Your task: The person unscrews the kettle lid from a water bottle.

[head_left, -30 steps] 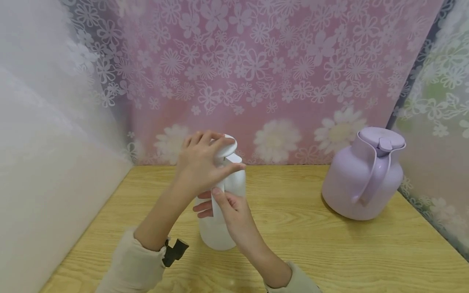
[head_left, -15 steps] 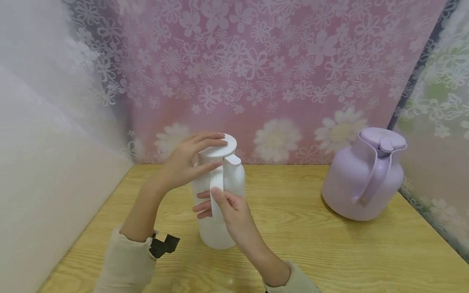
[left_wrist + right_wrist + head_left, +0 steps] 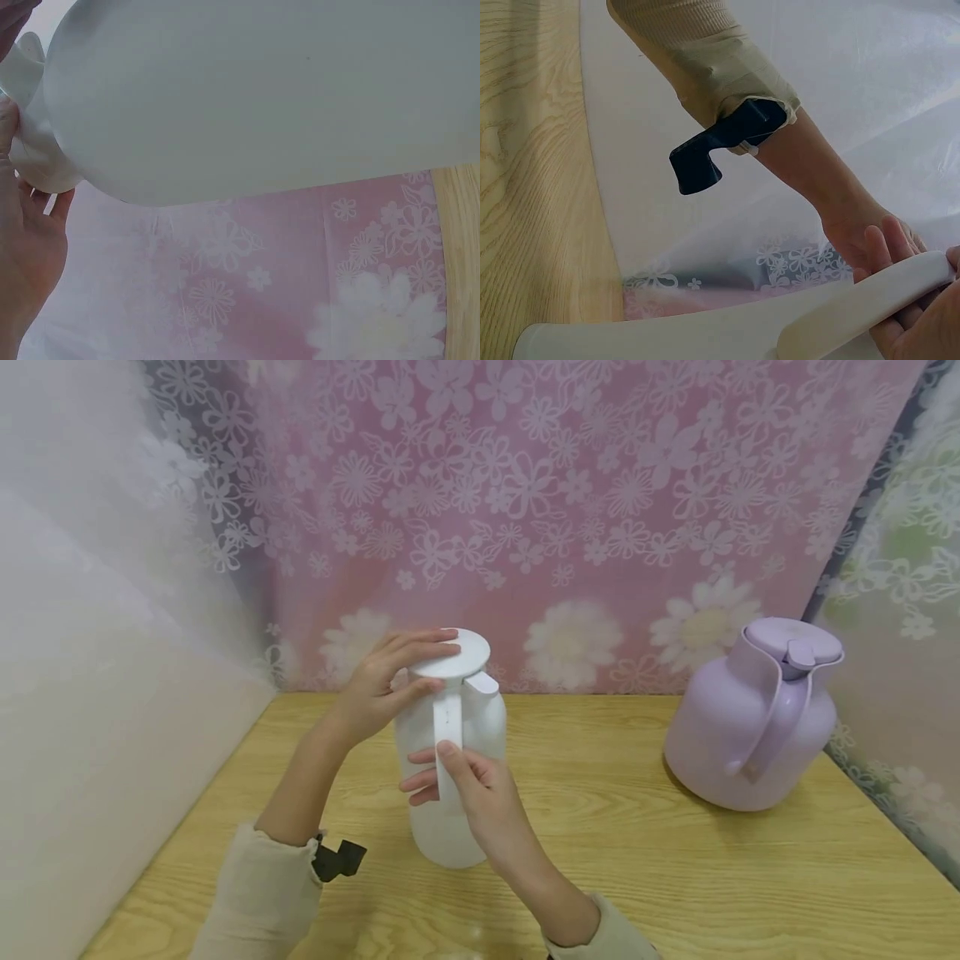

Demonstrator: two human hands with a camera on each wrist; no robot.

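Note:
A white jug (image 3: 446, 843) stands upright on the table, its handle (image 3: 448, 718) turned toward me. My right hand (image 3: 495, 810) grips that handle, thumb along its near face and fingers through behind it. On top, my left hand (image 3: 375, 685) holds the round white lid (image 3: 471, 653), fingers across the upper face and thumb at the near rim. A small white tab (image 3: 482, 683) sticks out beside the lid. In the left wrist view the jug's smooth body (image 3: 262, 97) fills the upper part, and the left fingertips (image 3: 61, 204) curl round the lid's edge.
A lavender jug (image 3: 720, 735) with a lid and handle stands at the right of the wooden table (image 3: 600, 860). A pink flowered curtain (image 3: 525, 485) hangs at the back, with a pale wall (image 3: 112, 652) on the left. A black wrist mount (image 3: 339, 860) sits on the left sleeve.
My left hand has turned back leftward over the lid, its thumb moving from right of the handle to the lid's near rim. The right hand keeps its grip on the handle.

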